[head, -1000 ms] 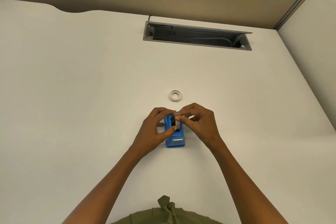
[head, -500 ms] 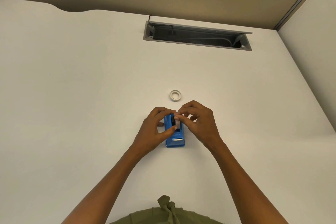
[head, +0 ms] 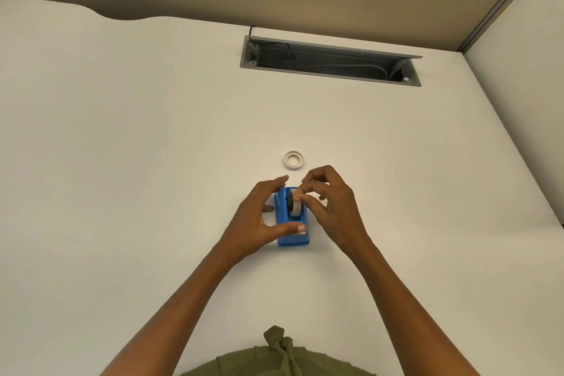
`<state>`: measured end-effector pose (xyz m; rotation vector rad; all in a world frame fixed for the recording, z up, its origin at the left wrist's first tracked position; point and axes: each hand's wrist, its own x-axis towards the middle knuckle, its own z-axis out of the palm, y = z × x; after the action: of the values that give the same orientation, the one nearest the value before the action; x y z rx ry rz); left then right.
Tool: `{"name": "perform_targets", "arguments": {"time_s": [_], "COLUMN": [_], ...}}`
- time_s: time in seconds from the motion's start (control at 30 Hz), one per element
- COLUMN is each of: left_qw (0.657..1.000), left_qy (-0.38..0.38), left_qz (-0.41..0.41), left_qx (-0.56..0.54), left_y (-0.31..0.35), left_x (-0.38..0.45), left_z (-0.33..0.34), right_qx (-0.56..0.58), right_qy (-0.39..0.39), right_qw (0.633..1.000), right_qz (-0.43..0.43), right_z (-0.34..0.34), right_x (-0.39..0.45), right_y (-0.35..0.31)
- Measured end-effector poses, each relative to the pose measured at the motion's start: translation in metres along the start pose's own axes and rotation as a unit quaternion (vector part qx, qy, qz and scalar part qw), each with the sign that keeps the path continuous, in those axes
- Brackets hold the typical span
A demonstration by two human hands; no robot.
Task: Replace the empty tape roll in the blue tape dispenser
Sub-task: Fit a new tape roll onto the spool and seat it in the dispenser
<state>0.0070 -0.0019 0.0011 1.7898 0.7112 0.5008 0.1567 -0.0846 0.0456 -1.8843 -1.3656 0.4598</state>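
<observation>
Head view shows our two hands working over the blue tape dispenser (head: 292, 223), which sits flat on the white desk (head: 122, 162) near the centre of the frame. A white tape roll (head: 295, 203) stands on edge in the dispenser's cradle, on what looks like a dark hub. An empty core (head: 294, 160) lies flat on the desk at twelve o'clock from the dispenser, close by but apart from it and from both hands.

We judge the step in hand to be seating the new roll and drawing its free end toward the cutter. To do this well, the base should be kept from sliding while the roll is pressed squarely onto its hub, and the loose end should be led straight to the six o'clock end, not skewed.

Our left hand (head: 259, 220) comes in from eight o'clock, its digits spread apart: the thumb lies across the dispenser's near end, the forefinger reaches past its far end, and the palm hovers beside the left wall. It steadies the dispenser without clamping it. Our right hand (head: 332, 207) comes in from four o'clock, its fingertips (head: 305, 199) pinched together at the roll's right face; whether they grip the roll itself or a tape end, we cannot tell.
</observation>
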Motion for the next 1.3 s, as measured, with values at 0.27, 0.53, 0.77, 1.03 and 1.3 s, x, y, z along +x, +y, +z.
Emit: {"name": "perform_targets", "arguments": {"time_s": [0.27,0.53,0.77,1.03,1.3], "left_qw": [0.996,0.995,0.995,0.995,0.995], "left_qy": [-0.068,-0.062,-0.059,-0.056,-0.053], "left_qz": [0.013,0.019,0.017,0.019,0.017], "left_qx": [0.064,0.069,0.080,0.086,0.088], "left_y": [-0.004,-0.007,-0.009,-0.010,-0.012], "left_x": [-0.002,-0.001,0.000,0.001,0.000], "left_z": [-0.004,-0.004,-0.002,-0.002,-0.002], "right_qx": [-0.038,-0.098,-0.109,-0.117,-0.118], "right_qy": [0.084,0.128,0.154,0.154,0.156], "right_qw": [0.995,0.985,0.979,0.978,0.978], "right_qz": [-0.043,-0.068,-0.073,-0.074,-0.068], "right_z": [0.009,0.015,0.016,0.014,0.016], "right_x": [-0.018,-0.030,-0.042,-0.049,-0.059], "right_y": [-0.001,0.003,-0.002,-0.004,-0.009]}}
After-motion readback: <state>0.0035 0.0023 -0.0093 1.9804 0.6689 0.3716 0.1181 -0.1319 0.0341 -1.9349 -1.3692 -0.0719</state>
